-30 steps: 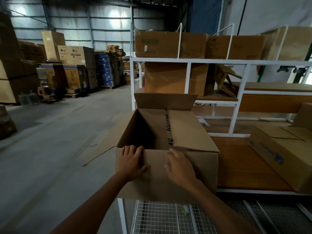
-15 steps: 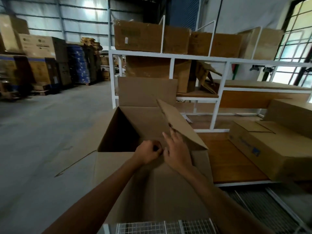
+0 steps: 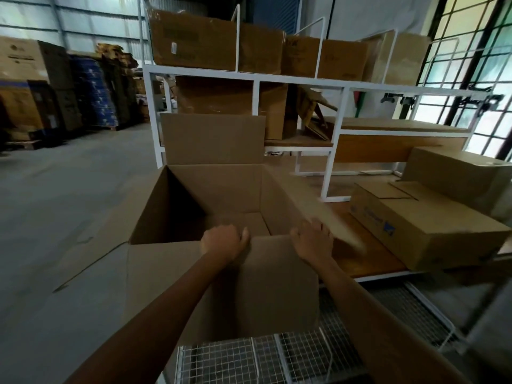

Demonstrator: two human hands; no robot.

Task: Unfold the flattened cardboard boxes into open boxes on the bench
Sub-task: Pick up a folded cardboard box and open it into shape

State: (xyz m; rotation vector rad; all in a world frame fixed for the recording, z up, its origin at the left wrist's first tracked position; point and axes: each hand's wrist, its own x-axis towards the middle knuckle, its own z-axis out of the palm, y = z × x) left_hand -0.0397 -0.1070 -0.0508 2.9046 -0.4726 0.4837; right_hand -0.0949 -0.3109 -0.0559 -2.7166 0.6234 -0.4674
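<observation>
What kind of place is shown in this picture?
Probably a warehouse packing area: stacked cartons stand on the concrete floor, a white metal rack holds cardboard boxes, and an open cardboard box stands at the wooden bench.

**Big box is popped open, flaps going every which way**

The open box (image 3: 219, 189) sits upright at the left end of the bench (image 3: 368, 261). It's plain brown cardboard, mouth up, and you can see down to its floor. The far flap (image 3: 213, 138) stands straight up, the near flap (image 3: 277, 281) hangs out toward the camera, and the left flap (image 3: 105, 239) splays sideways. The right flap (image 3: 327, 217) is swung outward and blurry. To its right on the bench are a shut box (image 3: 421, 234) with blue print and a second box (image 3: 457, 173) behind it.
</observation>
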